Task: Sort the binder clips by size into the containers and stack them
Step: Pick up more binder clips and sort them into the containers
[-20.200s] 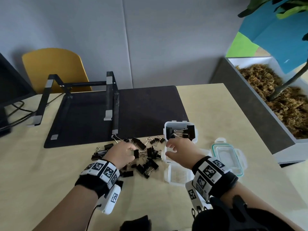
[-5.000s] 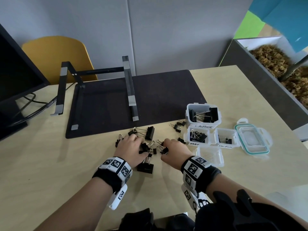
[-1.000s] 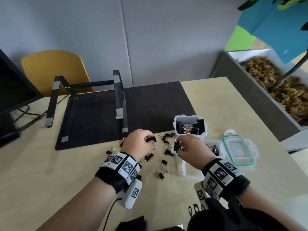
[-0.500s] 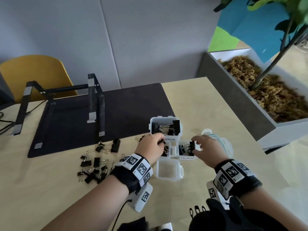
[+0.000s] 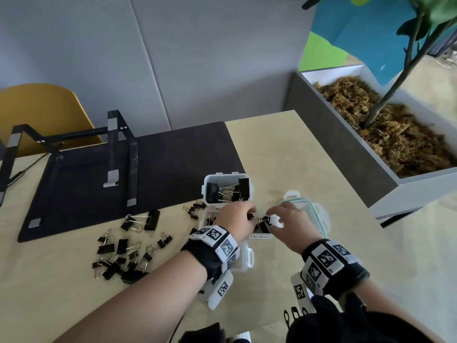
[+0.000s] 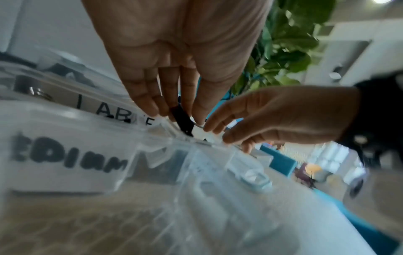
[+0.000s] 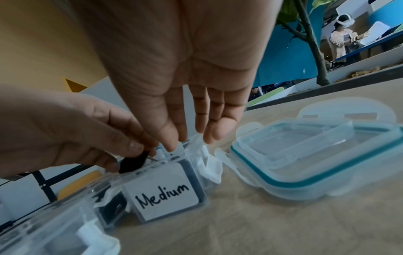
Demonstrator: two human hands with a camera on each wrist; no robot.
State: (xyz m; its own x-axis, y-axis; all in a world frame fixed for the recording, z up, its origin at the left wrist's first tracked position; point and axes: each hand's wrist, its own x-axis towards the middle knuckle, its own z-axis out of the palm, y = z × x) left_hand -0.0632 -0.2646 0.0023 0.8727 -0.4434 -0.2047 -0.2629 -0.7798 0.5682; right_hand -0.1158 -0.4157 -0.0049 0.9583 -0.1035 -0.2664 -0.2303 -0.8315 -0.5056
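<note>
My left hand point(image 5: 249, 216) pinches a small black binder clip point(image 6: 182, 120) by its body, just above the rim of the clear container labelled Medium point(image 7: 163, 193). The same clip point(image 7: 133, 163) shows in the right wrist view under the left fingertips. My right hand point(image 7: 189, 138) hovers over that container with fingers straight and nothing between them, its tips close to the clip's wire. Behind stands the Large container point(image 5: 227, 191) with big clips inside. Several loose black clips point(image 5: 123, 256) lie in a pile on the left.
A teal-rimmed lid point(image 5: 309, 214) lies right of the containers. A clear container point(image 5: 243, 258) sits under my left wrist. A black mat point(image 5: 148, 169) with a laptop stand point(image 5: 118, 154) is behind; a planter box point(image 5: 371, 149) borders the table on the right.
My left hand has moved right to meet the right hand over the Medium container. The right hand, which gripped a clip half a second ago, now has straight fingers.
</note>
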